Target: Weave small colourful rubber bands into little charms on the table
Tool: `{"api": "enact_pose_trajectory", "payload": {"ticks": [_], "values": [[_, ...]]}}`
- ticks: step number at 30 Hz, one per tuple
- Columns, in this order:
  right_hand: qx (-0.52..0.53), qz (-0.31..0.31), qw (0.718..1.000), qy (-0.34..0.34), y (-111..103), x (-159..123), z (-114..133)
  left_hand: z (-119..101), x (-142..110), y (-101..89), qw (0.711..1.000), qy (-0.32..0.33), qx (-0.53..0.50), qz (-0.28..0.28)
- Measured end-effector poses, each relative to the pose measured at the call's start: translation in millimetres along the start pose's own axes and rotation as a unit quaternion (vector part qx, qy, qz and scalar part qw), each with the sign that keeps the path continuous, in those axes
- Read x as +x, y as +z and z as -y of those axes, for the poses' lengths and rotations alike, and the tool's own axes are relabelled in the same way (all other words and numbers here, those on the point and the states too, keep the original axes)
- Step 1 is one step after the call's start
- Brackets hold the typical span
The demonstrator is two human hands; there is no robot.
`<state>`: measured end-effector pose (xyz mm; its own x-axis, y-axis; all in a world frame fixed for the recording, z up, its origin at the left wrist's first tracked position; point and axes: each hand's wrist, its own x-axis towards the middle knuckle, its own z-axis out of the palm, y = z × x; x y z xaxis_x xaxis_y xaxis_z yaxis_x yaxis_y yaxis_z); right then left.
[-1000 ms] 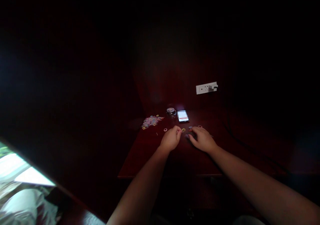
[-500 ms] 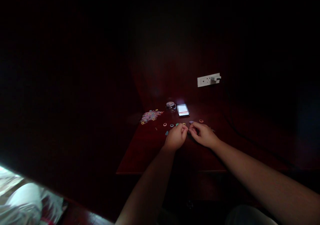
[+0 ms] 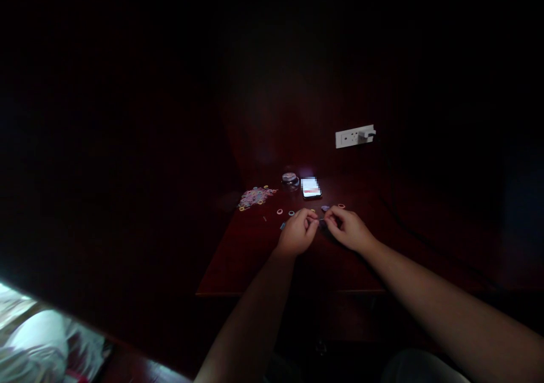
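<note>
My left hand (image 3: 298, 233) is over the table with thumb and fingers bent into a pinch. Facing it, close by on the right, my right hand (image 3: 350, 231) pinches too. A thin pale strand (image 3: 322, 219) spans the small gap between the fingertips; its kind is too small to make out. Beyond the hands lie small coloured rings that look like hair ties: a pink ring (image 3: 279, 213), a bluish ring (image 3: 291, 215), a purple ring (image 3: 325, 208) and an orange-pink ring (image 3: 341, 207). A small blue piece (image 3: 283, 225) shows beside my left hand, which partly hides it.
A heap of colourful bands (image 3: 255, 196) lies at the table's left. Behind are a round clear container (image 3: 289, 179) and a lit phone (image 3: 311, 188). A wall socket (image 3: 351, 137) holds a plug with a dark cable. Pale cloth (image 3: 40, 337) shows at lower left.
My hands have moved slightly apart, and more of the strand shows between them. The left fingers have shifted over the green ring, which is now hidden.
</note>
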<state>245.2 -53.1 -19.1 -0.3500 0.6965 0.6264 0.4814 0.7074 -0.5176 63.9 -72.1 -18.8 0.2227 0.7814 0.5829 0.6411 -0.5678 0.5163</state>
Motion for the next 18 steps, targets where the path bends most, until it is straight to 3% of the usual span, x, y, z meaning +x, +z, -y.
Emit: {"api": "enact_pose_trajectory", "payload": {"ticks": [18], "values": [[0.019,-0.022,0.999,-0.021,3.3,-2.5,-9.2,4.6,1.0,1.2,1.0,0.001,0.005,-0.006]]}}
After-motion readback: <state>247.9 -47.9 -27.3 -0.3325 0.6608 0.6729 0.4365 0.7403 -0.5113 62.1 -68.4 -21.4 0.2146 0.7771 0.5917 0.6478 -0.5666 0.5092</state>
